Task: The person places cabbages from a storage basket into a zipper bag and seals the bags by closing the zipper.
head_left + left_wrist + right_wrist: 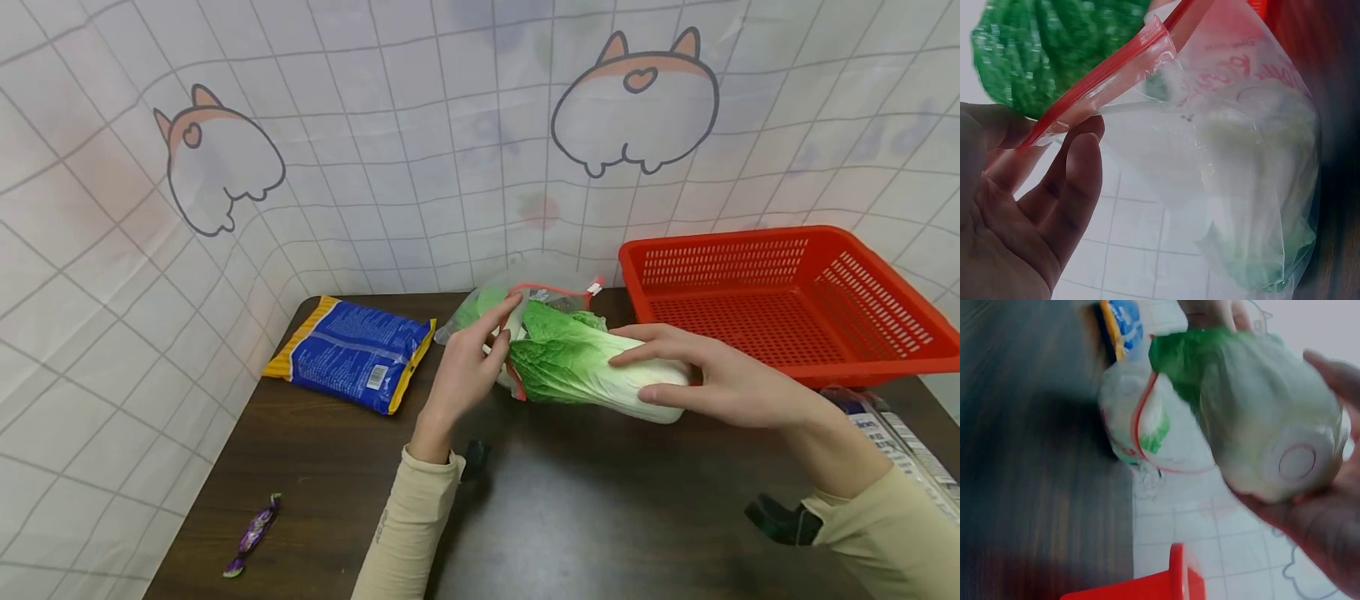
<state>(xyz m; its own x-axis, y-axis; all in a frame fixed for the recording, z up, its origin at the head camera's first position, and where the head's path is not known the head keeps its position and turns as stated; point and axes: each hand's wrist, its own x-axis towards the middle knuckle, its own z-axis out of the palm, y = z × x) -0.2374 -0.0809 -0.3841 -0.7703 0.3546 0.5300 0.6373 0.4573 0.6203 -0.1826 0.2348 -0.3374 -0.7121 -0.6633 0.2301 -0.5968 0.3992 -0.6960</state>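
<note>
A napa cabbage [600, 367] lies on its side above the table, green leaves toward the left and white base toward the right. My right hand [712, 379] grips it by the base, thumb and fingers on opposite sides. At its leafy end is a clear zip bag [551, 271] with a red-edged mouth. My left hand [465, 367] pinches that red edge [1100, 78], as the left wrist view shows. Through the bag's film, a second white-and-green vegetable [1247, 200] shows, apparently another cabbage. The right wrist view is blurred but shows the cabbage's round cut base [1297, 462].
A red plastic basket [832, 367] stands at the back right. A blue and yellow packet [352, 350] lies back left, and a purple wrapped candy [255, 533] front left. A clear package with printed labels [892, 433] sits below the basket. A tiled-pattern sheet [420, 167] hangs behind.
</note>
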